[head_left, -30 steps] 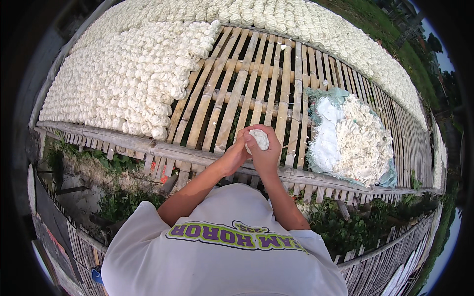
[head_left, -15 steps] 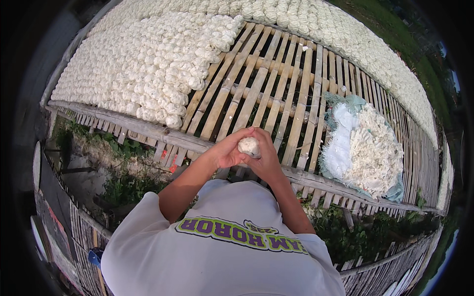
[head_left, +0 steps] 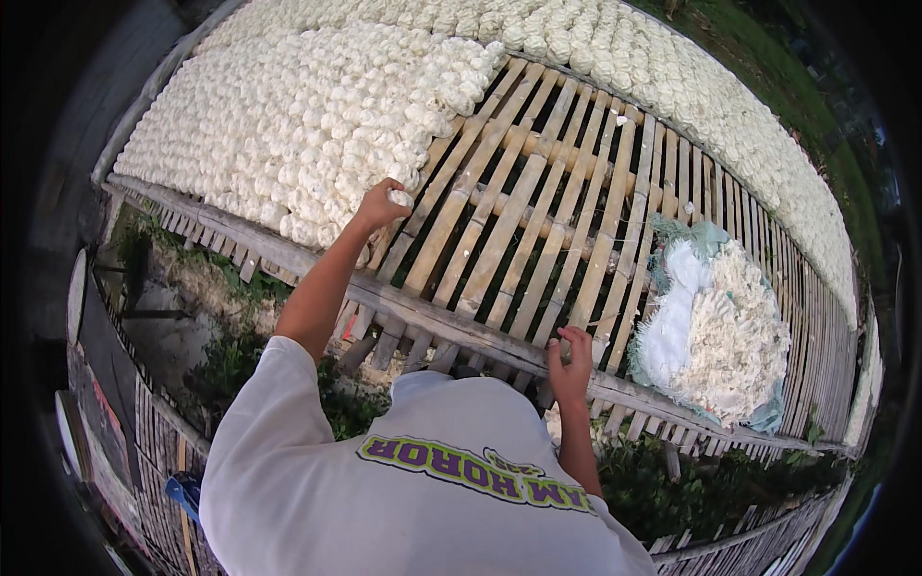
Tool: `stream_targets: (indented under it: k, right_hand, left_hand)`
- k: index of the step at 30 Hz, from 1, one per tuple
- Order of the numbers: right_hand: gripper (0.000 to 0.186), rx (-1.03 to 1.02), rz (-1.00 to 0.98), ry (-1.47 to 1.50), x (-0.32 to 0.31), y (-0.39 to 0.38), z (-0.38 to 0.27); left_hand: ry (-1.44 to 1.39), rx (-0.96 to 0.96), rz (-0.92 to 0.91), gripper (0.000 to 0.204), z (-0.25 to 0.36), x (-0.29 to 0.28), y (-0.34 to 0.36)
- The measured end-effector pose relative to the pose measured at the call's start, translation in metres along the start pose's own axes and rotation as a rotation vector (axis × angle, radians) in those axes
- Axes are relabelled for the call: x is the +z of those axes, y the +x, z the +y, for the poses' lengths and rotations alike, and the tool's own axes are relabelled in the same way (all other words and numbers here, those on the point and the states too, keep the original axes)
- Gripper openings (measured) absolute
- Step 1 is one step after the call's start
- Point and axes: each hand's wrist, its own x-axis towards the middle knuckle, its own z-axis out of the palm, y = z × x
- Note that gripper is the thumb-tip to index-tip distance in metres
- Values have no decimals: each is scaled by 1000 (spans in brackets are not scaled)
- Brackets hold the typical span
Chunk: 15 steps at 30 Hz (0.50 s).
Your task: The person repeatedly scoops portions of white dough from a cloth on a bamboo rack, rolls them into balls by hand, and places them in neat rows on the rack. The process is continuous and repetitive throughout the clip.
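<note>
My left hand [head_left: 377,206] grips a white lumpy ball [head_left: 400,198] at the right edge of a dense field of similar white balls [head_left: 269,125] laid on a bamboo slat rack [head_left: 514,230]. My right hand [head_left: 571,360] holds nothing, its fingers apart and slightly bent, above the rack's front pole [head_left: 451,322]. To its right, a pile of crumbly white material [head_left: 730,336] lies on a white and teal woven sack [head_left: 667,326].
A band of white balls [head_left: 730,134] covers the rack's far part. Plants [head_left: 691,494] grow below, with more bamboo structures [head_left: 163,451] at lower left and right. A blue object [head_left: 182,494] is at lower left, and grass runs along the upper right.
My hands were cupped together around a ball; they have separated. My left hand has moved up-left with the ball to the laid rows, while my right has moved down-right, empty. The view has shifted.
</note>
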Motion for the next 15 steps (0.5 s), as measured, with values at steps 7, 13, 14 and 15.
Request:
stream_targets:
  k: [7,13,14,15]
  right_hand:
    - [23,1,64,36,10,1,18]
    - [23,42,88,43,5,1,9]
    - [23,36,91,29,4,2,8]
    - [23,29,92,17,3,3,7]
  left_hand:
    - [219,-2,-53,59,-18,15,41]
    - [420,-33,-20,57,1,11,29]
    - [403,-34,-14,57,3,7,25]
    - [417,-45,-17,55,6,4,23]
